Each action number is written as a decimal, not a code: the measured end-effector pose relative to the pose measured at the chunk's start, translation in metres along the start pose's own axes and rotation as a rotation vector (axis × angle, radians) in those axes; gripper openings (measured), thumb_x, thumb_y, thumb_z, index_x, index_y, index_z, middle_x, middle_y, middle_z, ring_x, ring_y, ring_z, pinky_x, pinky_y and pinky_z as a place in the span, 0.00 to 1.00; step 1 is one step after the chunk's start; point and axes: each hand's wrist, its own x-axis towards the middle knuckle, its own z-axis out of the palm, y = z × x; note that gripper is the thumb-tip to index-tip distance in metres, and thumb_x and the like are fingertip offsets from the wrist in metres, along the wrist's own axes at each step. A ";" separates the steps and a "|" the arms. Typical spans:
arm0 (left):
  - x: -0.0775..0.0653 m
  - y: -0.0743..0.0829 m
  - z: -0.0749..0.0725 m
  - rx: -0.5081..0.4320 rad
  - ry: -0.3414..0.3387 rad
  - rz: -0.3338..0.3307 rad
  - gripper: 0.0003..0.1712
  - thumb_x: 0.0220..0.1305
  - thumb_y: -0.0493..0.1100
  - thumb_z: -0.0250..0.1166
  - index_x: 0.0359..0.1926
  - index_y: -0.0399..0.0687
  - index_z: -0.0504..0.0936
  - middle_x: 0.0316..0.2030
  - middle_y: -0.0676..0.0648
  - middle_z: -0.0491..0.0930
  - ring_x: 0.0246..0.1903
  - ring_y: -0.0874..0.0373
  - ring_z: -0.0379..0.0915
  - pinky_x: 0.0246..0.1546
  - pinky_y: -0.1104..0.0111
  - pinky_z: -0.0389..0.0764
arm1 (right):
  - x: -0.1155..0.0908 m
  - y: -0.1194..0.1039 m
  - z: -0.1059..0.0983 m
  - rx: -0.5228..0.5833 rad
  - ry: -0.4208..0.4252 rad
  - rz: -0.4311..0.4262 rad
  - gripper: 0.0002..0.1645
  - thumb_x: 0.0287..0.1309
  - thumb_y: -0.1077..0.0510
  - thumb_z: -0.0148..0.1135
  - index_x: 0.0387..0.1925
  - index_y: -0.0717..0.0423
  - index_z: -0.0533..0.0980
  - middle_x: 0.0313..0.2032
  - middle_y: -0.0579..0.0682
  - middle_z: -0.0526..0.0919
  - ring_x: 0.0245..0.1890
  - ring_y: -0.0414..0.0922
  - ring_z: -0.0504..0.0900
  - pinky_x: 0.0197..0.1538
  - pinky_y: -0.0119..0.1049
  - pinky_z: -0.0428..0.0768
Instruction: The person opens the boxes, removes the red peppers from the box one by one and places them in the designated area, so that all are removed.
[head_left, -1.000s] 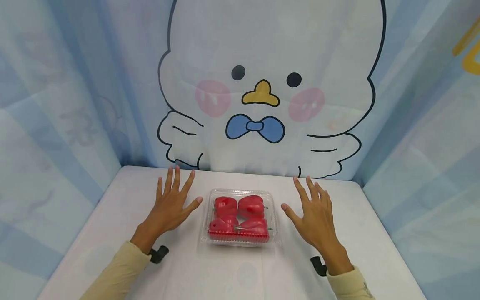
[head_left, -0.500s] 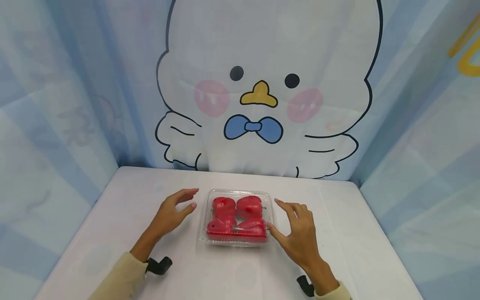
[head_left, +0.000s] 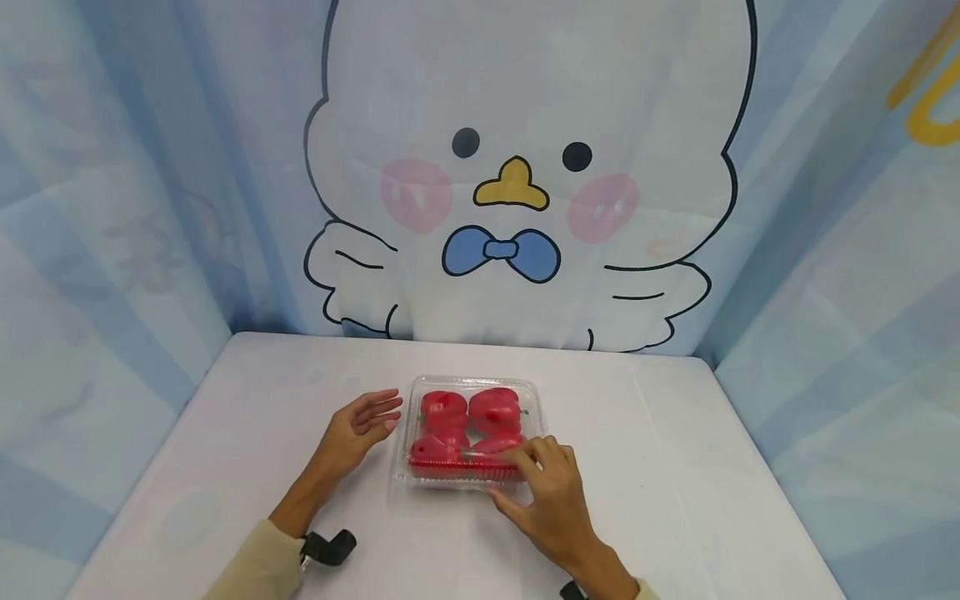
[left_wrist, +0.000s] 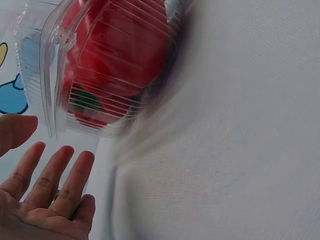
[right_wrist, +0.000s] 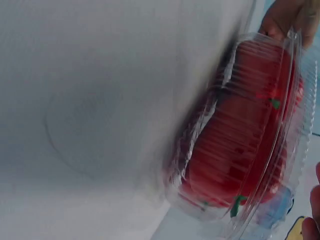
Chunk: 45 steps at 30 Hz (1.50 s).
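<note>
A clear plastic clamshell box [head_left: 480, 385] rests on the white table, its lid down over several red peppers [head_left: 495, 408] with green stems. My left hand [head_left: 348, 437] is at the box's left side, fingers extended toward the rim. In the left wrist view its thumb [left_wrist: 17, 131] and fingers [left_wrist: 70, 182] are spread apart with nothing between them. My right hand [head_left: 551, 500] reaches over the front right corner, fingertips overlapping the lid and thumb near the front edge. Only part of its fingers [right_wrist: 312, 205] shows in the right wrist view, beside the lid.
The white-covered table [head_left: 675, 467] extends on both sides of the box. Behind it hangs a curtain [head_left: 420, 308] printed with a cartoon chick, and blue-white curtains [head_left: 97, 292] flank the sides. Each wrist carries a black camera mount [head_left: 330, 547].
Both hands have come in from spread positions beside the box. The right hand has moved left and nearer over the front right corner; the left fingers have drawn together. The box has stayed put.
</note>
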 end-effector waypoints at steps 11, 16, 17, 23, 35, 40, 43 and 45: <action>0.001 -0.004 0.005 -0.119 -0.054 -0.025 0.32 0.76 0.41 0.65 0.77 0.43 0.70 0.74 0.39 0.75 0.74 0.42 0.72 0.65 0.78 0.79 | 0.006 -0.010 0.008 -0.032 0.021 -0.094 0.23 0.29 0.54 0.94 0.30 0.44 0.87 0.32 0.41 0.76 0.37 0.37 0.73 0.41 0.31 0.64; 0.003 -0.006 0.010 -0.137 -0.061 -0.043 0.33 0.75 0.41 0.66 0.77 0.45 0.70 0.74 0.41 0.75 0.75 0.44 0.71 0.65 0.77 0.79 | 0.004 -0.003 0.011 -0.090 -0.008 -0.082 0.19 0.32 0.53 0.93 0.28 0.42 0.89 0.31 0.41 0.76 0.36 0.37 0.73 0.41 0.31 0.65; 0.004 -0.007 0.011 -0.143 -0.060 -0.049 0.33 0.75 0.41 0.66 0.77 0.45 0.70 0.73 0.41 0.76 0.75 0.45 0.71 0.66 0.77 0.79 | 0.004 -0.002 0.011 -0.097 -0.014 -0.085 0.18 0.32 0.53 0.93 0.28 0.42 0.90 0.31 0.40 0.76 0.36 0.37 0.73 0.41 0.31 0.65; 0.007 -0.012 0.013 -0.167 -0.049 -0.067 0.33 0.74 0.40 0.67 0.76 0.49 0.71 0.73 0.44 0.77 0.75 0.49 0.72 0.65 0.76 0.80 | 0.003 0.002 0.012 -0.090 -0.028 -0.103 0.17 0.33 0.53 0.93 0.27 0.44 0.90 0.30 0.40 0.76 0.35 0.37 0.73 0.41 0.32 0.65; 0.004 -0.008 0.016 -0.173 -0.054 -0.039 0.34 0.73 0.38 0.67 0.77 0.45 0.70 0.73 0.41 0.76 0.76 0.44 0.70 0.66 0.75 0.79 | 0.004 0.009 0.014 -0.098 -0.061 -0.121 0.15 0.40 0.52 0.90 0.27 0.44 0.88 0.31 0.40 0.75 0.36 0.37 0.72 0.42 0.33 0.67; 0.002 -0.004 0.019 -0.163 -0.021 -0.042 0.32 0.73 0.37 0.67 0.75 0.44 0.72 0.71 0.40 0.78 0.74 0.43 0.72 0.64 0.75 0.82 | 0.002 0.011 0.015 -0.133 -0.063 -0.166 0.15 0.46 0.51 0.87 0.30 0.46 0.84 0.32 0.42 0.76 0.37 0.39 0.72 0.42 0.34 0.68; 0.002 -0.002 0.022 -0.143 0.001 -0.032 0.31 0.72 0.37 0.68 0.74 0.43 0.73 0.70 0.39 0.78 0.73 0.42 0.74 0.63 0.73 0.83 | 0.002 0.011 0.015 -0.152 -0.049 -0.193 0.16 0.48 0.51 0.85 0.31 0.47 0.82 0.33 0.43 0.76 0.37 0.41 0.73 0.42 0.35 0.67; 0.002 -0.001 0.023 -0.126 0.011 -0.023 0.31 0.72 0.36 0.68 0.73 0.42 0.74 0.70 0.38 0.79 0.72 0.41 0.74 0.63 0.72 0.83 | 0.002 0.011 0.014 -0.152 -0.046 -0.197 0.15 0.50 0.51 0.84 0.32 0.47 0.82 0.33 0.43 0.75 0.37 0.41 0.73 0.42 0.35 0.67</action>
